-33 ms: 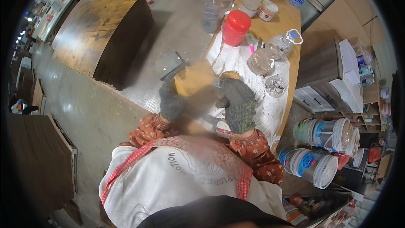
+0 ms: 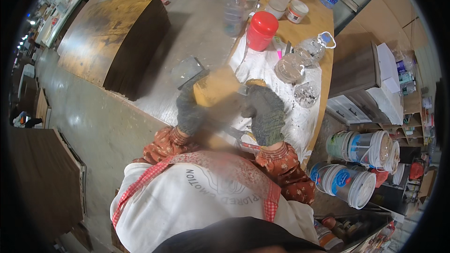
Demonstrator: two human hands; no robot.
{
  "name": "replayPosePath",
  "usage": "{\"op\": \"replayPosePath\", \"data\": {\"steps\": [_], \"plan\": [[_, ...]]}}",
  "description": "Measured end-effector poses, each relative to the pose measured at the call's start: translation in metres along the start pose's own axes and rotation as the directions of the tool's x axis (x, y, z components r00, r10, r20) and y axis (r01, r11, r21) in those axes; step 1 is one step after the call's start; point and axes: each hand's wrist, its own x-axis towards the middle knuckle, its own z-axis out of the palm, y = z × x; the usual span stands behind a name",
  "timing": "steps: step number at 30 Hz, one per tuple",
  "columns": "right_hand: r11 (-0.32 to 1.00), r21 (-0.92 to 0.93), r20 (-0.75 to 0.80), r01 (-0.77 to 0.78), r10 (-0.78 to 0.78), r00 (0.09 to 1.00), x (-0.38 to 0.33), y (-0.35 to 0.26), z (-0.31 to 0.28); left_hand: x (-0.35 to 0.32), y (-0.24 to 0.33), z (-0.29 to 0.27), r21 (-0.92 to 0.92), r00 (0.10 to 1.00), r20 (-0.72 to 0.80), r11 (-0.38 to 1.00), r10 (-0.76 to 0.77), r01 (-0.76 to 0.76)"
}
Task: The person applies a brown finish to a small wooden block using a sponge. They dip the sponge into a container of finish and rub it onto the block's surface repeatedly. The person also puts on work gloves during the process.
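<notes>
My left hand (image 2: 190, 110), in a dark grey knitted glove, grips a yellow-brown block-like piece (image 2: 215, 89) by its left side. A smear over the middle of the picture blurs its lower part. My right hand (image 2: 266, 115), gloved alike, is closed at the right edge of that piece. A small metallic bit (image 2: 242, 90) shows by its fingers, but what it holds is unclear. A tan rounded object (image 2: 256, 82) sits just beyond the right glove. Below the hands lies a tool with red on its handle (image 2: 249, 145). A grey dark-edged plate (image 2: 188, 71) rests beyond my left hand.
A stack of dark curved panels (image 2: 112, 42) stands far left on the table. A white stained sheet (image 2: 300, 122) lies right, bearing a red-lidded jar (image 2: 262, 30) and cut plastic bottles (image 2: 289, 68). Several bottles stand farther back. Buckets (image 2: 342, 182) are off the table's right side.
The fingers of my right hand have shifted slightly against the edge of the yellow-brown piece. My left hand and the things around look the same.
</notes>
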Motion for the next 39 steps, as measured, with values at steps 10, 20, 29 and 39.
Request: {"op": "replayPosePath", "data": {"steps": [10,20,29,39], "plan": [[0.888,-0.431,0.067,0.159,-0.144,0.987,-0.002,-0.023,-0.017,0.002,0.025,0.013,0.15,0.99,-0.114,0.983,-0.086,0.102],[0.579,-0.441,0.403,0.686,-0.556,0.728,-0.036,-0.036,0.013,0.009,0.016,0.013,0.333,0.963,-0.225,0.917,-0.148,0.218],[0.997,-0.054,-0.011,0.047,-0.047,0.999,-0.02,-0.033,-0.007,0.001,0.013,0.013,0.263,0.98,-0.114,0.947,-0.161,0.186],[0.989,-0.084,-0.069,-0.121,0.115,0.991,-0.025,0.024,-0.017,-0.005,0.012,0.005,0.393,0.993,0.078,0.918,-0.087,0.049]]}}
